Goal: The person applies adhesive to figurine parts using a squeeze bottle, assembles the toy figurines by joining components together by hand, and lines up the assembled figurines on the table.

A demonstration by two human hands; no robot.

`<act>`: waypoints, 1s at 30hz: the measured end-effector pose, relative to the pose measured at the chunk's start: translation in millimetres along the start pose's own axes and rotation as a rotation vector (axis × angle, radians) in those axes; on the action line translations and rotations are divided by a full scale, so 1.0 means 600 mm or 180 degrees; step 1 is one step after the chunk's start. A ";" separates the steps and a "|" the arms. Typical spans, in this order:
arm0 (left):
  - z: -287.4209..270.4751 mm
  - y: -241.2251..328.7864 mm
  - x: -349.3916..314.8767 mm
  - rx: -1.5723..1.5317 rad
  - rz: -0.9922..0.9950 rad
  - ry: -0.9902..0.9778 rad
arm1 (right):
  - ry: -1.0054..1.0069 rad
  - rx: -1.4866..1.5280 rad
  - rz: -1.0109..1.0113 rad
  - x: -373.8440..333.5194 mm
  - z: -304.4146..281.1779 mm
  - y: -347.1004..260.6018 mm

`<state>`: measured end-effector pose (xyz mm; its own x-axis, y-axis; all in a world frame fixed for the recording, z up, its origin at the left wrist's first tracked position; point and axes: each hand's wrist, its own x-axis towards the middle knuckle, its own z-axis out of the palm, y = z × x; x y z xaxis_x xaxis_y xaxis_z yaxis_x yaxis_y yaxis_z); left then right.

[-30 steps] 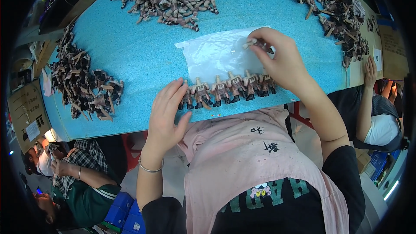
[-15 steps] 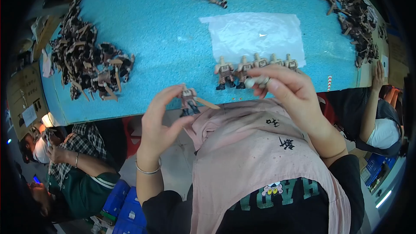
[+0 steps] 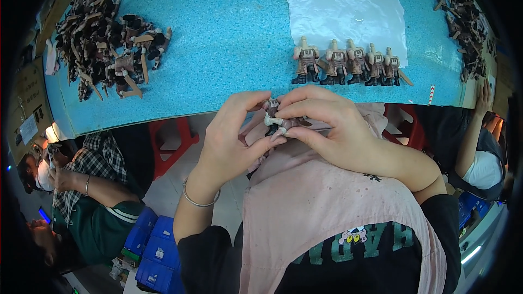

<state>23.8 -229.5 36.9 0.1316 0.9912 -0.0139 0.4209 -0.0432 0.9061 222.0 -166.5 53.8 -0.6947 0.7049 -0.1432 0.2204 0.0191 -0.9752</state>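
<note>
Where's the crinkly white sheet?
In the head view, the white sheet lies right of centre on the blue table, beyond the right hand, with the row of five figures overlapping its near edge.

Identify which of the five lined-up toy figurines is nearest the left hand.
The leftmost toy figurine, at the row's left end; the other four figurines all lie farther right, away from the left hand.

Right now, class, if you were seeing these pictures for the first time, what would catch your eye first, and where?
Probably the fingers of the left hand and right hand around a small figure, just in front of the blue table. Next, the row of five figures right of centre, along the near edge of the white sheet. Then the heap of dark and brown figures at the table's left.
</note>
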 end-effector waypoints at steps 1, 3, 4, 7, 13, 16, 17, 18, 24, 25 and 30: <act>0.000 0.001 0.001 -0.0004 -0.0006 0.0000 | 0.0069 -0.0002 -0.0134 0.000 0.002 0.002; 0.000 0.004 0.002 0.0050 0.0024 0.0011 | 0.0079 -0.0027 -0.0143 0.001 0.002 0.004; 0.000 0.004 0.002 0.0050 0.0017 0.0006 | 0.0093 -0.0054 -0.0157 0.001 0.002 0.005; 0.002 0.006 0.002 0.0106 0.0028 0.0018 | 0.0120 -0.0132 -0.0195 0.001 0.003 0.009; 0.001 0.011 0.005 0.0295 0.0089 -0.0052 | 0.0170 -0.0139 -0.0126 0.005 0.004 0.010; 0.003 0.012 0.007 0.0374 0.0144 -0.0052 | 0.0227 -0.0042 0.0033 0.004 0.004 0.010; 0.002 0.014 0.009 0.0285 0.0133 -0.0075 | 0.0230 -0.0039 0.0037 0.003 0.004 0.011; 0.001 0.015 0.010 0.0198 0.0121 -0.0097 | 0.0252 0.0039 0.0099 0.002 0.005 0.010; -0.012 -0.006 0.016 -0.0221 -0.0081 -0.0207 | 0.0328 0.0099 0.0152 0.003 0.007 0.014; -0.010 -0.008 0.017 -0.0225 -0.0080 -0.0216 | 0.0346 0.0103 0.0141 0.003 0.006 0.014; -0.003 -0.006 0.015 -0.0349 -0.0136 -0.0047 | 0.0334 0.0100 0.0177 0.002 0.006 0.014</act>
<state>21.8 -220.4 34.2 0.1291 0.9899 -0.0590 0.3259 0.0138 0.9453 220.3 -168.1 44.8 -0.6062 0.7746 -0.1803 0.2337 -0.0432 -0.9713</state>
